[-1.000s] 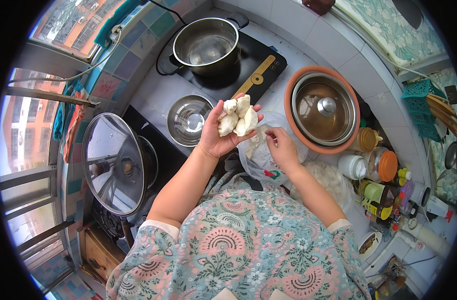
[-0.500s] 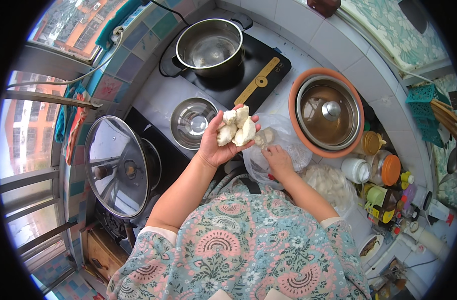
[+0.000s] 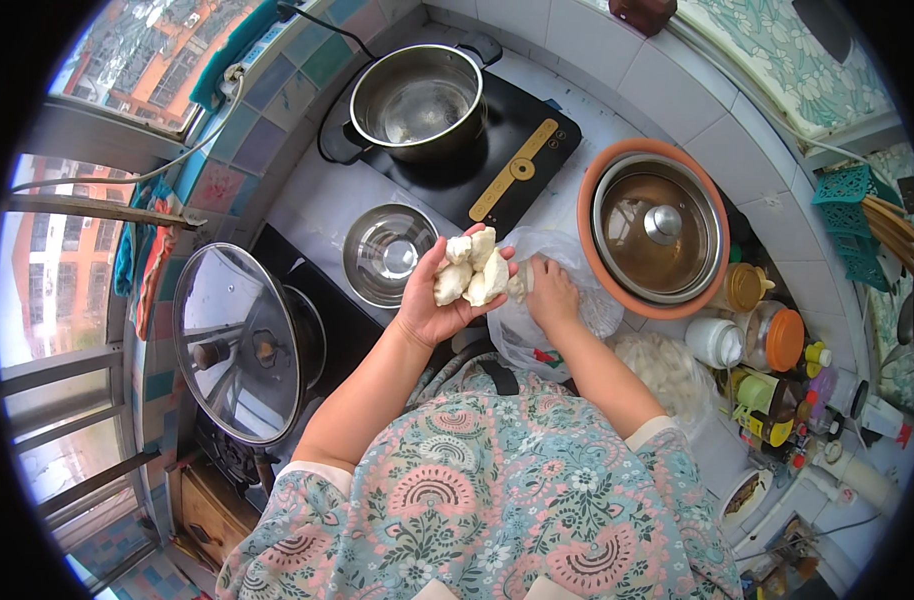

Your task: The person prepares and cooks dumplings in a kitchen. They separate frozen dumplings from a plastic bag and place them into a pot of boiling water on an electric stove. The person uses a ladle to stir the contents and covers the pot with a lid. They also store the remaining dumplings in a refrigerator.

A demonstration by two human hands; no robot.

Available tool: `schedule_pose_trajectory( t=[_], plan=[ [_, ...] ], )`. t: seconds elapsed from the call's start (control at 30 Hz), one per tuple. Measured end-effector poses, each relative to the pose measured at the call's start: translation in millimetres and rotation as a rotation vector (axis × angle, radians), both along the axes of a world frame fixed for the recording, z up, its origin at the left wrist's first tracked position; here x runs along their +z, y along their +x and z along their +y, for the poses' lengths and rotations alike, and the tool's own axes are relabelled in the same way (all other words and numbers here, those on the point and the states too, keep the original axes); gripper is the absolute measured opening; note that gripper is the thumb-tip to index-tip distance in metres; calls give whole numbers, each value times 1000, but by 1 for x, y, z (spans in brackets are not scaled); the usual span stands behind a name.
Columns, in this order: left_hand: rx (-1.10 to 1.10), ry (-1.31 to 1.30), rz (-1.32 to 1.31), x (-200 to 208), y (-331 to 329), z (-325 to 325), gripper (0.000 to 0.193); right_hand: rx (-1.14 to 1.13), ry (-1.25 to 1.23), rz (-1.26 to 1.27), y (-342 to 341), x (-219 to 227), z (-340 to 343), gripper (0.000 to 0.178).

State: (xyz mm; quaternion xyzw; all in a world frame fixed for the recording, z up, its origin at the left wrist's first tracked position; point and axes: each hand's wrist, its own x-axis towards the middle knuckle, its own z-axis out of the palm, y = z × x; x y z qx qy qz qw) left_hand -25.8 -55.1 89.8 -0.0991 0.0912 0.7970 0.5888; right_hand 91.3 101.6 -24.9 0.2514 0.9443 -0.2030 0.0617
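Several pale dumplings (image 3: 471, 272) lie heaped in my left hand (image 3: 425, 303), palm up, with the fingers curved round them. My right hand (image 3: 554, 298) is in the mouth of a clear plastic bag (image 3: 522, 338), its fingers bent downward and partly hidden. Pale pieces show beside its fingertips in the bag; whether it grips one is hidden. Just beyond my left hand stands a shiny steel bowl (image 3: 387, 255) with nothing visible in it.
A steel pot (image 3: 417, 100) stands on a black induction cooker (image 3: 507, 150). At right are a lidded pot (image 3: 649, 240) in an orange basin (image 3: 589, 270), another bag of pale pieces (image 3: 662, 375) and several jars (image 3: 715, 340). A glass lid (image 3: 239, 345) leans at left.
My right hand has pushed farther forward into the bag and its fingers have bent. My left hand stays nearly in place with the dumplings. The view has shifted slightly.
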Motion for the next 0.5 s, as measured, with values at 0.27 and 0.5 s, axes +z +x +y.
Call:
schedule_pose_trajectory(
  t=[0.27,0.5],
  plan=[
    [-16,-6,18,-1,0,0,57,148,13,-56,21,0,7,44],
    [8,-93,96,-7,-7,-11,55,-14,-304,81,25,13,3,42]
  ],
)
